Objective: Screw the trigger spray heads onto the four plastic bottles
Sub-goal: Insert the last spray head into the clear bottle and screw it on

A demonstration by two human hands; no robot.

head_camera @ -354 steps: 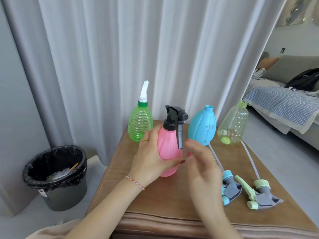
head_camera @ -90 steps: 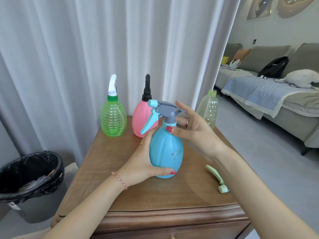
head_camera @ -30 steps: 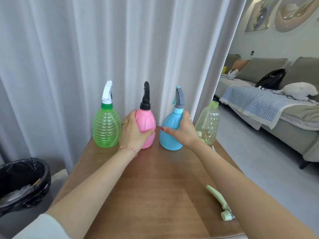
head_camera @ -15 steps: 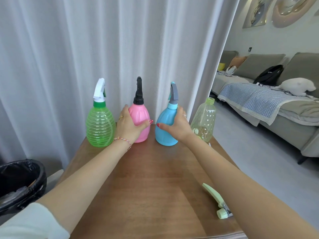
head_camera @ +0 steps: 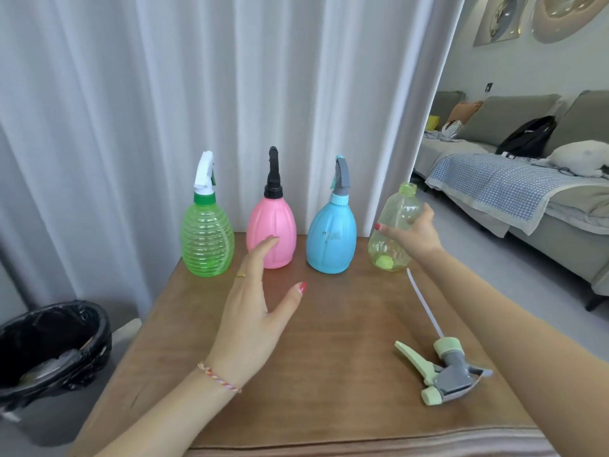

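Three bottles with spray heads on stand in a row at the back of the wooden table (head_camera: 346,324): a green ribbed bottle (head_camera: 207,240), a pink bottle (head_camera: 272,237) and a blue bottle (head_camera: 331,239). To their right stands a clear yellow-green bottle (head_camera: 393,232) with a bare neck. My right hand (head_camera: 416,233) wraps around its right side. My left hand (head_camera: 255,311) hovers open over the table, in front of the pink bottle. A pale green and grey trigger head (head_camera: 443,371) with a long white tube lies on the table at the near right.
A black bin (head_camera: 49,344) with a bag stands on the floor to the left of the table. White curtains (head_camera: 230,94) hang right behind the bottles. A sofa (head_camera: 527,192) with a blue checked blanket stands at the right.
My left hand let go of the pink bottle and pulled back, open. My right hand left the blue bottle and moved right onto the clear yellow-green bottle.
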